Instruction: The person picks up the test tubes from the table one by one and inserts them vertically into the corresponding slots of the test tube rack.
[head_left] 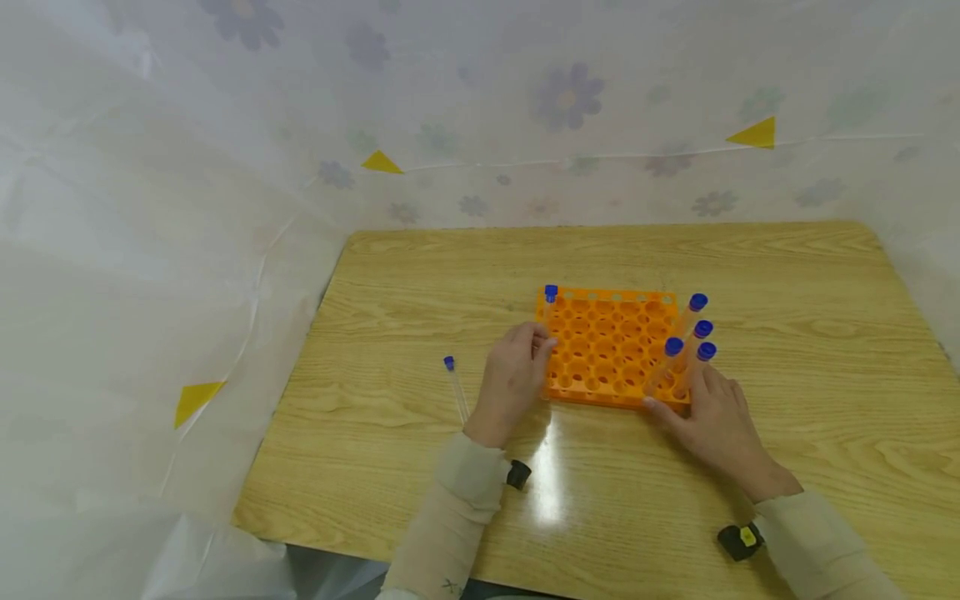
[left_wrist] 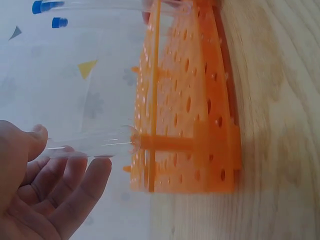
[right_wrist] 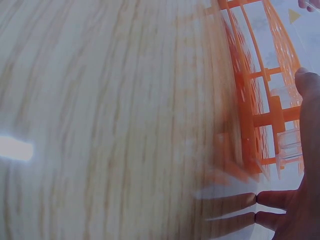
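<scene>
An orange test tube rack (head_left: 600, 346) lies on the wood-grain table. My left hand (head_left: 513, 375) is at the rack's left end. Between thumb and fingers it pinches a clear test tube (left_wrist: 92, 142) with a blue cap (head_left: 551, 293). The tube's rounded bottom meets the rack's top; whether it is inside a hole, I cannot tell. At the front right corner my right hand (head_left: 720, 425) rests with its thumb (right_wrist: 305, 82) against the rack. Two of its fingers (right_wrist: 272, 199) stretch out straight near the tabletop. Several blue-capped test tubes (head_left: 663, 367) stand in the rack's right end.
Another blue-capped test tube (head_left: 457, 387) is left of my left hand, its lower part hidden by the arm. Flower-patterned sheeting (head_left: 480, 108) with yellow triangles (head_left: 753, 134) hangs behind the table (head_left: 360, 317).
</scene>
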